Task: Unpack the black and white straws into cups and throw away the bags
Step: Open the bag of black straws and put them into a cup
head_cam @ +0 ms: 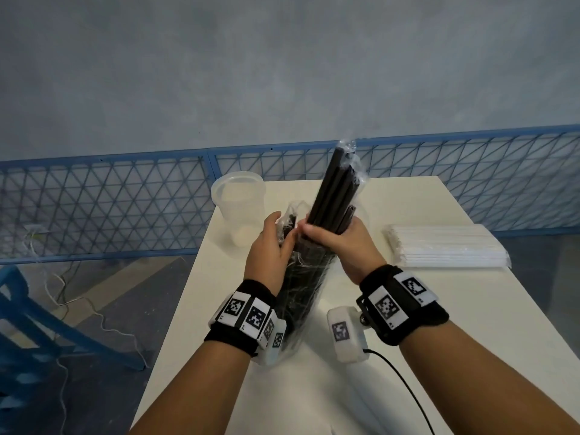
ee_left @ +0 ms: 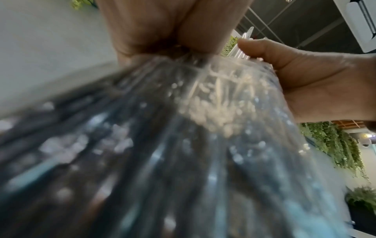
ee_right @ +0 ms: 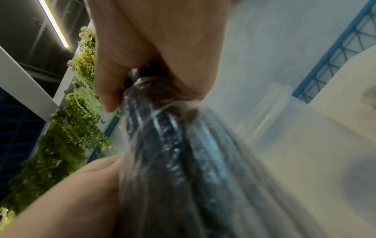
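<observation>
From the head view, both hands hold the clear bag [head_cam: 301, 277] of black straws [head_cam: 332, 189] upright over the table [head_cam: 439, 309]: the left hand [head_cam: 266, 249] pinches the plastic, and the right hand [head_cam: 339, 243] is wrapped round the straws. Left of the bag stands an empty cup [head_cam: 240, 202]; right of it lies the white straw pack [head_cam: 445, 246]. The left wrist view alone shows a thumb [ee_left: 264, 51] pressing the film. The right wrist view alone shows fingers [ee_right: 114, 77] curled round the bundle.

Backdrop of wall, fence and greenery

A blue mesh fence [head_cam: 125, 196] lines a grey wall [head_cam: 251, 73]; green hanging plants [ee_right: 67, 141] show; a white cable [head_cam: 103, 324] crosses the floor.
</observation>
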A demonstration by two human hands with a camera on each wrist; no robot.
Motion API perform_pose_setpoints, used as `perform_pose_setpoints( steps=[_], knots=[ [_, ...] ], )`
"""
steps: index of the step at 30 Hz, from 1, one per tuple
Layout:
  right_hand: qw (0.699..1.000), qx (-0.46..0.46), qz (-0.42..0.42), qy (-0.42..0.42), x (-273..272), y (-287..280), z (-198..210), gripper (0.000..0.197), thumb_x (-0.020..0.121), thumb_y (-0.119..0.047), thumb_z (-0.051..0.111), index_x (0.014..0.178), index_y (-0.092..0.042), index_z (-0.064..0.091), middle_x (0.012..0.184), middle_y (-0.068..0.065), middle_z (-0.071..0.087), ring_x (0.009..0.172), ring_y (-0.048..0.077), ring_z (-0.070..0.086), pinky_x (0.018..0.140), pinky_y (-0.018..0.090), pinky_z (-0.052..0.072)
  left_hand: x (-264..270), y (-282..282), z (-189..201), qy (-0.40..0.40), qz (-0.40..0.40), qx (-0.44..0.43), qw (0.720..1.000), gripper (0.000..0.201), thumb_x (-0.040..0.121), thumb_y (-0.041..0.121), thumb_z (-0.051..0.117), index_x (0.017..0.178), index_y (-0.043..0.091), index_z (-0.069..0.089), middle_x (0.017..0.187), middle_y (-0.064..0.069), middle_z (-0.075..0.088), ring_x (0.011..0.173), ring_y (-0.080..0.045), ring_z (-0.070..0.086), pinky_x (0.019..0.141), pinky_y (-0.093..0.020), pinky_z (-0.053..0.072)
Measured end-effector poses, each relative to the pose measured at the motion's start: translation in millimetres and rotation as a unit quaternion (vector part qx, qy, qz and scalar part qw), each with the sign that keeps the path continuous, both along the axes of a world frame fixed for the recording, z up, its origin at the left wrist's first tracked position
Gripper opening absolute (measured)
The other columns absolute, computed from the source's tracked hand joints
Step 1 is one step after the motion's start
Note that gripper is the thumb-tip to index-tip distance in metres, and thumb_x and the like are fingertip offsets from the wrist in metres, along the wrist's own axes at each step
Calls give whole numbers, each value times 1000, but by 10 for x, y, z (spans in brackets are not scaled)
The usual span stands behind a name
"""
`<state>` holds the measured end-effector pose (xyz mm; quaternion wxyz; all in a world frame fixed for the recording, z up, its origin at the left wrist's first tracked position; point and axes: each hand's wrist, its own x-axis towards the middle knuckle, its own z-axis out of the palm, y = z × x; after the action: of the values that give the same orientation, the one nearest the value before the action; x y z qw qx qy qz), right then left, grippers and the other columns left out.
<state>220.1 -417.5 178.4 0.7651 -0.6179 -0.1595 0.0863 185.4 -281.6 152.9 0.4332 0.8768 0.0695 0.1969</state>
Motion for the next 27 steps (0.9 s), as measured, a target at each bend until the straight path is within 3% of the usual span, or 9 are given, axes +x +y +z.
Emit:
perform_pose_setpoints(
  steps=[3, 7, 10, 13, 18, 21, 23, 27],
  knots=[
    [992, 87, -80, 30, 66, 9, 152, 3, 82, -3, 66, 80, -6, 65, 73, 7, 67, 72, 18, 65, 72, 31, 56, -8, -18, 10, 0, -8, -6, 1000, 42, 95, 28, 49, 133, 13, 39, 116, -12, 63, 103, -26, 61, 79, -25, 43],
    [975, 172, -125, 60, 279, -50, 302, 3, 83, -7, 65, 85, -5, 64, 69, 2, 68, 68, 14, 66, 65, 27, 55, -23, -15, 12, -1, 0, -10, 1000, 40, 96, 26, 47, 132, 10, 41, 114, -11, 63, 101, -22, 59, 74, -19, 37],
    [990, 101, -60, 83, 302, -4, 233, 22, 80, -11, 70, 99, -1, 64, 80, 5, 70, 77, 16, 68, 72, 31, 57, 4, -4, 11, 1, 7, -16, 1000, 39, 96, 25, 47, 131, 9, 42, 114, -12, 63, 100, -22, 58, 73, -20, 36],
    [995, 32, -34, 88, 204, 80, 174, 13, 77, -5, 71, 89, -4, 65, 81, 11, 68, 75, 20, 67, 75, 36, 58, 41, 16, 8, 9, 12, -23, 1000, 38, 96, 25, 46, 130, 9, 42, 113, -12, 64, 100, -24, 60, 75, -22, 39],
    [951, 204, -134, 189, 398, 66, 259, 5, 82, -1, 64, 80, -4, 60, 62, 6, 66, 57, 14, 65, 62, 29, 58, 98, 81, -4, 21, 26, -9, 999, 36, 96, 25, 46, 127, 7, 44, 113, -14, 63, 101, -25, 58, 72, -19, 35],
    [924, 264, -168, 218, 508, 50, 255, 8, 83, 0, 63, 77, -3, 59, 51, 3, 65, 50, 12, 63, 56, 25, 57, 137, 114, -14, 25, 27, -21, 999, 34, 96, 24, 46, 126, 6, 46, 113, -12, 63, 93, -17, 53, 68, -15, 33],
    [917, 276, -184, 221, 574, 23, 247, 9, 83, 0, 63, 75, -3, 60, 53, 4, 64, 50, 13, 63, 55, 25, 56, 158, 163, -37, 31, 35, -29, 999, 35, 96, 25, 46, 126, 6, 46, 114, -11, 62, 93, -15, 52, 69, -15, 33],
    [914, 276, -206, 214, 729, -84, 300, 15, 83, -2, 61, 69, -5, 59, 63, 9, 61, 53, 15, 60, 57, 27, 55, 204, 270, -105, 43, 57, -47, 996, 37, 96, 27, 46, 125, 4, 47, 116, -15, 63, 103, -26, 57, 76, -22, 37]
  ],
)
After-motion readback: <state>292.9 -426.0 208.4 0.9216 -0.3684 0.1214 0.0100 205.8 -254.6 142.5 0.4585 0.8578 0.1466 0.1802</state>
